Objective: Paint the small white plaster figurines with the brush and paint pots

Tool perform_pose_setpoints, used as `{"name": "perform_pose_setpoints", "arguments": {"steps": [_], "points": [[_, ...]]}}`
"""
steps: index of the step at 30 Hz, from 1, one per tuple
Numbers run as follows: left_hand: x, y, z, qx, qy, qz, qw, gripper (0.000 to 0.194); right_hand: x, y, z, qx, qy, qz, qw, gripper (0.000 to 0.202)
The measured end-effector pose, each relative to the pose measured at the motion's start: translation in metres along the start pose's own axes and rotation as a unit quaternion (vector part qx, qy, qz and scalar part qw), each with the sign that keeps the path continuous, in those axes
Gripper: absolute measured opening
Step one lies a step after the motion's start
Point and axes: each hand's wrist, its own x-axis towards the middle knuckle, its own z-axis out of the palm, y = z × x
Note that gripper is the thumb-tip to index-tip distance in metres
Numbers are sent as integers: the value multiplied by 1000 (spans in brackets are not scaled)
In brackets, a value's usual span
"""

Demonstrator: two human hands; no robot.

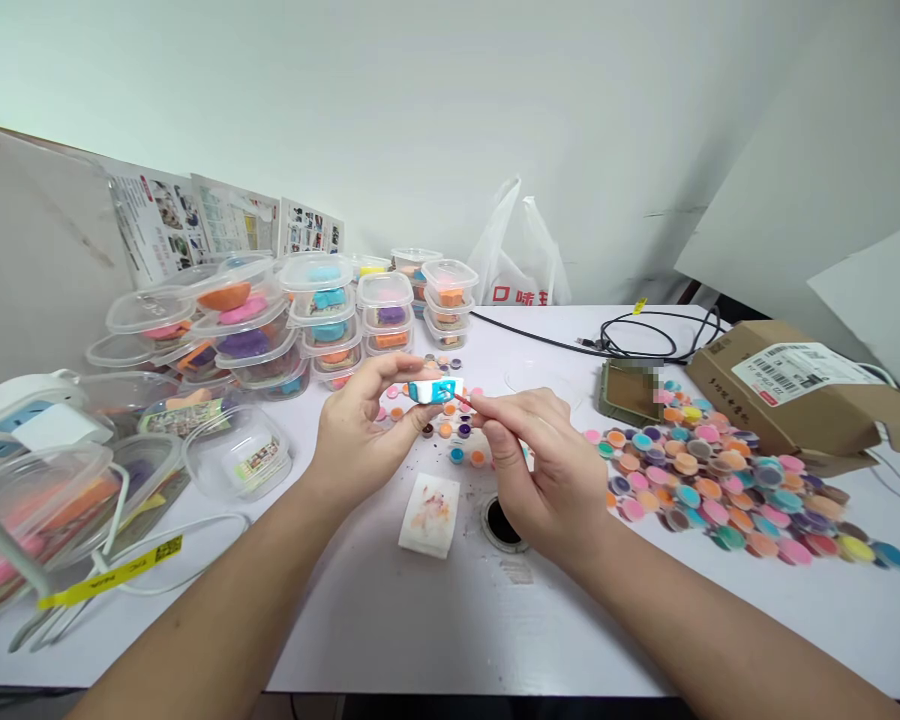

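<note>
Between its thumb and fingers, my left hand (pixel 361 428) grips a small white block (pixel 422 391) partly covered in blue paint, held above the table. My right hand (pixel 544 465) pinches a thin red paintbrush (pixel 463 400), whose tip meets the blue side of the block. Below the hands lies a folded white tissue (pixel 430 515) with reddish and orange stains. Beside it, partly under my right hand, sits a round pot (pixel 501 522) with dark contents. Behind the hands are several small paint pots (pixel 445 430) in various colours.
Stacked clear plastic boxes (pixel 322 300) with coloured pieces stand on the left, near a power strip (pixel 22 425) and white cables. At right are a heap of paint pots (pixel 709 480), an olive container (pixel 630 392) and a cardboard box (pixel 787 390). A white plastic bag (pixel 521 250) stands behind.
</note>
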Motion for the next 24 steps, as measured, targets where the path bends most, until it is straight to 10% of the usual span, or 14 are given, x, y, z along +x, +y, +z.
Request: {"name": "perform_pose_setpoints", "arguments": {"steps": [24], "points": [[3, 8, 2, -46, 11, -70, 996, 43, 3, 7, -2, -90, -21, -91, 992, 41]]}}
